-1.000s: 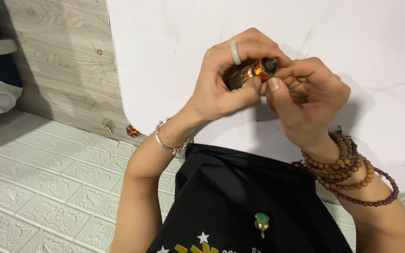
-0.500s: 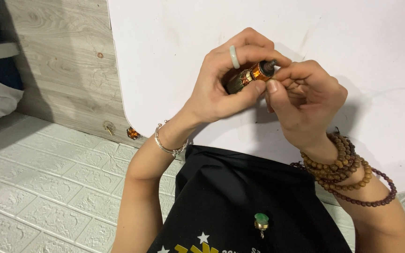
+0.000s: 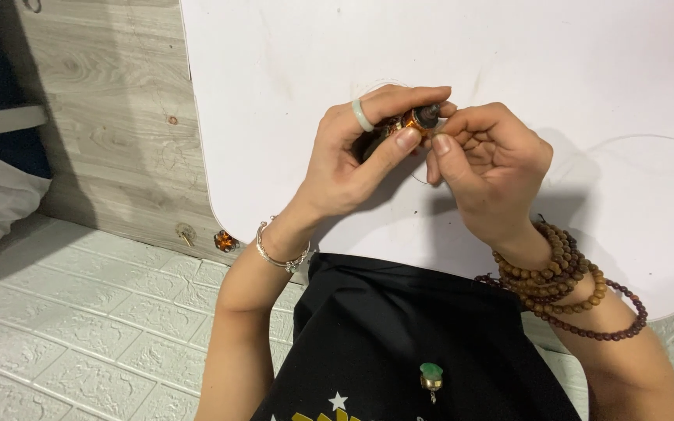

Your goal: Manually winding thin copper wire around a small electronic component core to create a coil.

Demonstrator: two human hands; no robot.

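**Small amber piece held between two hands above a white worktop**

The left hand (image 3: 352, 160) wraps around a small amber-and-dark object (image 3: 413, 119), its fingers (image 3: 399, 144) curled shut on it, so that only the amber middle and a dark rounded end show past the thumb. A grip this full looks meant to keep so small a thing from turning or slipping. A pale ring (image 3: 362, 114) sits on one finger of that hand, and a thin silver bangle (image 3: 278, 253) circles the wrist.

The right hand (image 3: 485, 168) comes in from the other side, its fingers pinched together at the exposed end of the object, thumb tip against it. What exactly they pinch is too small to tell; it may be a thread or a tiny fitting. The fine pinch suits close work on the end, while the other hand serves as the clamp. Strings of brown wooden beads (image 3: 559, 269) are wound about the right wrist.

Both hands hover just over the white worktop (image 3: 290, 70), close to the body, probably for a near view and so that a dropped piece lands on the plain surface. An orange bead (image 3: 225, 241) lies by the worktop's rim, well apart from the hands. A green pendant (image 3: 431, 376) hangs on the black shirt (image 3: 384, 335) below.
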